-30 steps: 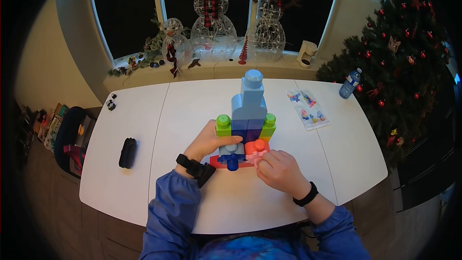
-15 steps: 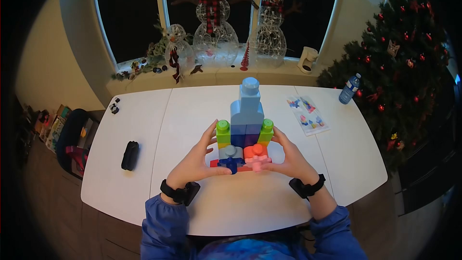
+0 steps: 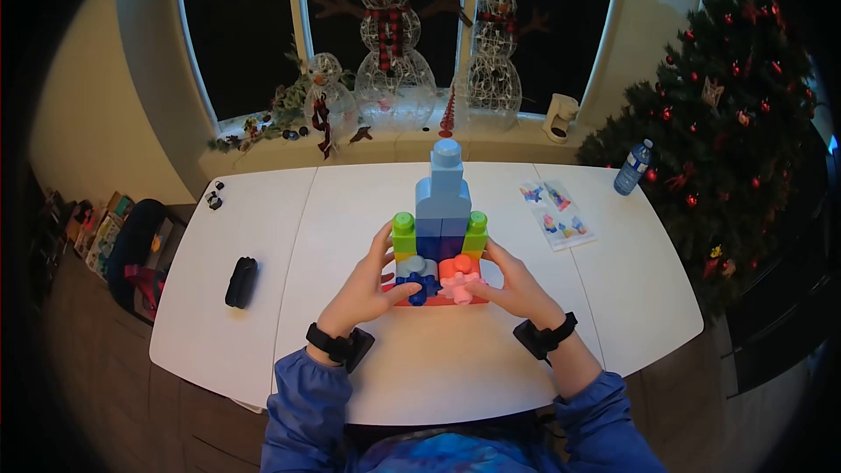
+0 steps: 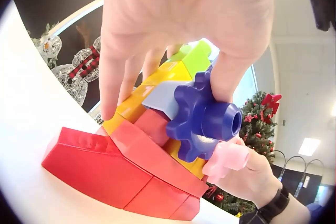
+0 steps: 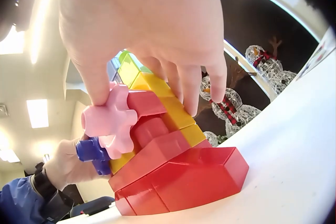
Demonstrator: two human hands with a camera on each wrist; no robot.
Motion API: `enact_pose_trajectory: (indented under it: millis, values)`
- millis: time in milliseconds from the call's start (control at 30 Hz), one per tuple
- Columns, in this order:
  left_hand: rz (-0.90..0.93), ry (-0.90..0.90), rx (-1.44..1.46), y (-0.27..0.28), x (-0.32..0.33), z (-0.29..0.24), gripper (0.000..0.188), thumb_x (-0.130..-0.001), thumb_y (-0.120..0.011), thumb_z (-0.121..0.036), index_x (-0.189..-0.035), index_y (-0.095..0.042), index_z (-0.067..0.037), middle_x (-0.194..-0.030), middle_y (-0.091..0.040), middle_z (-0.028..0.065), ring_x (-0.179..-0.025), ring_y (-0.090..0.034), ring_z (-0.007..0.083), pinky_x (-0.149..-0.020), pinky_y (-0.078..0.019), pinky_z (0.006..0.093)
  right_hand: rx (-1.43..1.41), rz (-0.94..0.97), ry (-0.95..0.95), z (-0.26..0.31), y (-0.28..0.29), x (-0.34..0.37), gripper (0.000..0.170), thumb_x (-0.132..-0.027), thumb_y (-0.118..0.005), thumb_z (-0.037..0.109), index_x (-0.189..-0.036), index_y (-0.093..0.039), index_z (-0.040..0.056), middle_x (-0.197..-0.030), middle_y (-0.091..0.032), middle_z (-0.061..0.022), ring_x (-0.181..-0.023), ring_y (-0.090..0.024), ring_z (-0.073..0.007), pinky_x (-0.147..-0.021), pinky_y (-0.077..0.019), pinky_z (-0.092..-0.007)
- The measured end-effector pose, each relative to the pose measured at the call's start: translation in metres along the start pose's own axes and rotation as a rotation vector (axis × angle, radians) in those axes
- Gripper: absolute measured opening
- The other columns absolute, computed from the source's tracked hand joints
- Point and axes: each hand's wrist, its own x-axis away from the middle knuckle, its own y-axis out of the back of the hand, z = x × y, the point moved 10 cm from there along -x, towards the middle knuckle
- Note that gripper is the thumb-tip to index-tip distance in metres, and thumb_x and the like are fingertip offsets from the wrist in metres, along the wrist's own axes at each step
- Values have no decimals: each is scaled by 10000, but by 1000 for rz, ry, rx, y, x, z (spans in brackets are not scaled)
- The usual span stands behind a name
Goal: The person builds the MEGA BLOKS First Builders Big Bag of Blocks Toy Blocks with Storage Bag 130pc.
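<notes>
A building-block tower [image 3: 442, 203] stands on the white table [image 3: 350, 210], light blue at the top, with lime green and yellow blocks at its sides. Its red base [image 4: 100, 166] rests on the tabletop. On its front sit a dark blue gear [image 4: 195, 116] and a pink gear [image 5: 111, 121], side by side. My left hand [image 3: 357, 291] holds the tower's left side, thumb on the blue gear and fingers along the yellow blocks. From the right, my right hand [image 3: 526, 291] holds the other side, its thumb against the pink gear and fingers along the yellow blocks.
A black case [image 3: 242, 282] lies on the table at left, with small black items [image 3: 215, 197] behind it. A picture sheet [image 3: 557, 215] and a water bottle [image 3: 632, 168] are at the far right. Wire snowmen [image 3: 394, 79] stand on the sill; a decorated tree [image 3: 710, 140] is at right.
My right hand has let go of its pinch on the pink gear and moved to the tower's right side. My left hand has shifted from the middle blocks to the left side.
</notes>
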Motion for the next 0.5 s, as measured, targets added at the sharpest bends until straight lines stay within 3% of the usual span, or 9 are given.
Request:
enact_pose_trajectory:
  millis: [33, 133, 233, 300, 333, 400, 433, 500]
  values:
    - [-6, 9, 9, 0, 1, -1, 1072, -890, -831, -129, -1684, -114, -189, -1656, -369, 221, -1501, -413, 455, -1128, -444, 556, 1, -1, -5, 0, 0, 0, 926, -906, -812, 214, -1647, -288, 28, -1533, -537, -221, -1421, -538, -347, -1175, -417, -429]
    - [35, -75, -87, 0, 0, -6, 1139, -870, -857, -178, -1696, -74, -220, -1703, -284, 204, -1536, -353, 436, -1179, -385, 586, 66, -52, 11, 9, 8, 3, 931, -892, -823, 203, -1643, -301, 31, -1544, -532, -216, -1403, -557, -340, -1169, -424, -433]
    - [-103, -158, -170, 20, 23, -26, 1120, -878, -845, -240, -1697, -83, -201, -1690, -310, 200, -1543, -348, 415, -1215, -315, 589, 74, -206, 3, 31, 38, 25, 918, -867, -831, 165, -1630, -337, 37, -1559, -526, -199, -1382, -580, -324, -1158, -433, -439]
    - [-284, -197, -160, 51, 57, -56, 1048, -905, -807, -278, -1691, -124, -156, -1653, -370, 209, -1511, -404, 394, -1215, -330, 558, 75, -347, 27, 57, 76, 54, 855, -842, -823, 103, -1588, -413, 30, -1552, -545, -174, -1381, -588, -299, -1147, -439, -446]
    - [-419, -231, -188, 68, 82, -73, 1000, -920, -790, -305, -1679, -165, -122, -1617, -414, 211, -1479, -441, 377, -1201, -351, 538, 58, -458, 47, 69, 98, 73, 642, -866, -781, 71, -1463, -554, 6, -1488, -596, -181, -1353, -602, -298, -1146, -436, -436]
    - [-697, -354, -253, 102, 139, -108, 873, -962, -739, -317, -1642, -255, -63, -1524, -503, 203, -1411, -507, 338, -1162, -399, 491, 183, -630, 133, 91, 142, 117, 423, -896, -749, 72, -1300, -656, -13, -1402, -643, -188, -1294, -625, -294, -1132, -444, -425]
    - [-839, -443, -288, 116, 171, -121, 791, -990, -706, -302, -1618, -305, -38, -1466, -549, 193, -1374, -536, 316, -1137, -425, 463, 292, -739, 168, 104, 163, 142, 277, -943, -710, 91, -1195, -688, -22, -1338, -660, -180, -1234, -636, -282, -1101, -466, -414]
    - [-1050, -557, -287, 143, 233, -133, 608, -1058, -615, -263, -1547, -377, 10, -1361, -593, 157, -1303, -567, 274, -1094, -453, 438, 309, -977, 234, 121, 196, 197, 222, -1026, -624, 104, -1195, -676, -30, -1257, -683, -151, -1100, -667, -221, -1025, -501, -374]
